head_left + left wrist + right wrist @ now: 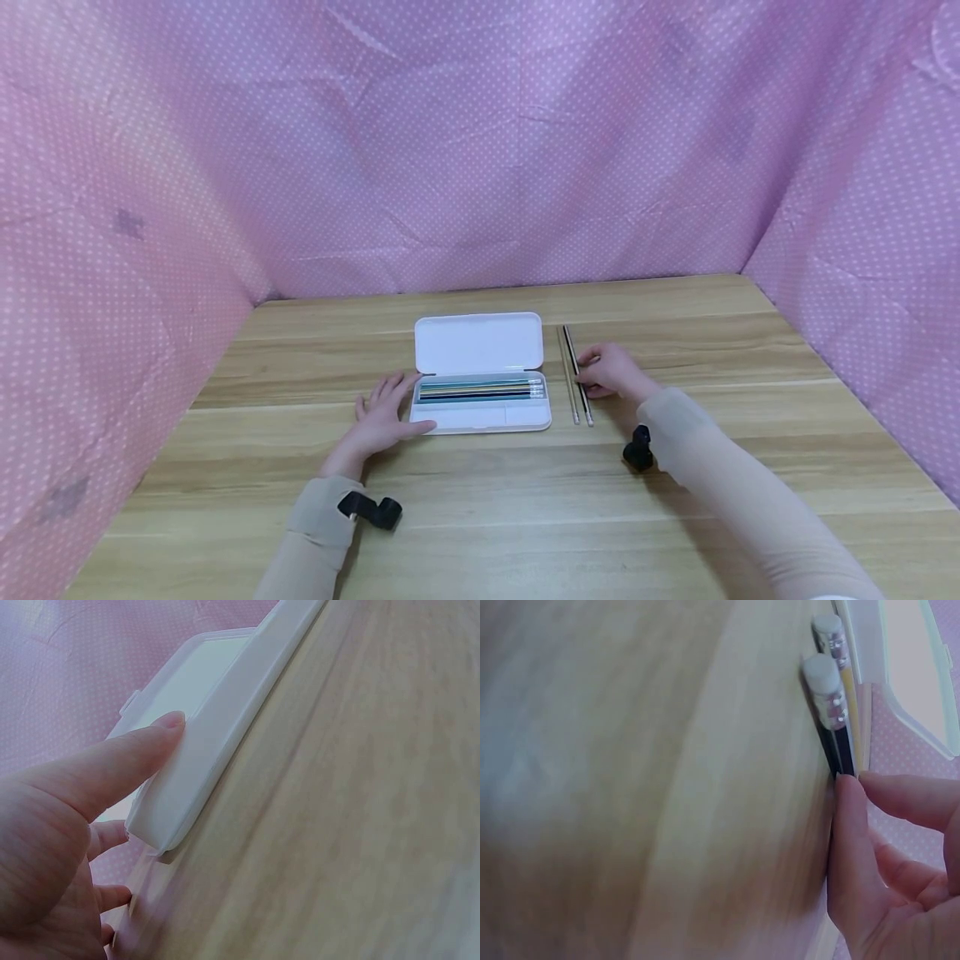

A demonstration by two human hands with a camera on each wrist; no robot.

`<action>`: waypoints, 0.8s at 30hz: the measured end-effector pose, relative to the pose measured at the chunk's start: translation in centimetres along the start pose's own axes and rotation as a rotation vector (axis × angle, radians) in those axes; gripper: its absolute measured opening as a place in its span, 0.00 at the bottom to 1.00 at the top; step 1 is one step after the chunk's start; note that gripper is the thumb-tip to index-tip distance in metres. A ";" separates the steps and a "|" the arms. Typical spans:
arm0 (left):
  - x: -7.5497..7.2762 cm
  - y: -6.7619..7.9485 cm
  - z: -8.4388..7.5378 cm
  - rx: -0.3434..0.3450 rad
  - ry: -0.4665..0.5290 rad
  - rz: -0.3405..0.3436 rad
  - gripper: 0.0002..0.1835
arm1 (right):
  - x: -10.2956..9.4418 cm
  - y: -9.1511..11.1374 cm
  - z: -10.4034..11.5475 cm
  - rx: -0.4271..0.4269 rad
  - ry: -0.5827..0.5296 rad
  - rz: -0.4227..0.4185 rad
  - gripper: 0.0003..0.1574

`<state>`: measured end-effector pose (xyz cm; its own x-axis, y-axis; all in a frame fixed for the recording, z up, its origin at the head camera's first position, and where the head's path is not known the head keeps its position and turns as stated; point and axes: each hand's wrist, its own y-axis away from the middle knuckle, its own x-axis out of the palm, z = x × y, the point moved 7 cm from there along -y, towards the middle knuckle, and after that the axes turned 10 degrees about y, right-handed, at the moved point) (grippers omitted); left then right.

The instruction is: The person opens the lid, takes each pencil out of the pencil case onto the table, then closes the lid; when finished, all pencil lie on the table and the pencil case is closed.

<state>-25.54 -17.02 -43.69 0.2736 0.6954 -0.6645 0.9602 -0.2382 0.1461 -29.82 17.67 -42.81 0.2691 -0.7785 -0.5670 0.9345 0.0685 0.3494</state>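
Observation:
An open white pencil case (459, 419) lies on the table, several pencils (480, 391) in its back compartment. My left hand (382, 421) rests at its left end, fingers spread; the thumb (142, 754) lies straight along the front edge, and the index fingertip is at the end, partly hidden in the left wrist view. To the right of the case lie a black pencil (569, 346) and a yellowish pencil (567, 379), side by side, eraser ends toward me. My right hand (611, 372) pinches the black pencil (843, 750) between thumb and index finger below its white eraser (821, 673).
The case's lid (478, 343) is folded back flat behind it. A wooden table (510, 517) spreads around the hands. Pink dotted cloth (480, 167) hangs behind and at both sides. Each wrist wears a small black camera (637, 450).

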 end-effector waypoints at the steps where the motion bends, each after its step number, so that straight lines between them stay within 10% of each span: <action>1: 0.0 0.0 0.0 0.002 0.003 -0.001 0.48 | 0.0 0.0 0.0 -0.002 0.002 0.003 0.21; 24: 0.0 0.0 0.1 0.005 -0.003 -0.006 0.48 | 1.3 2.2 6.6 -0.204 0.130 0.028 0.22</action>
<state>-25.59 -17.08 -43.71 0.2674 0.6950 -0.6674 0.9616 -0.2371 0.1384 -28.95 12.68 -37.89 0.3113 -0.6884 -0.6552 0.9503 0.2241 0.2161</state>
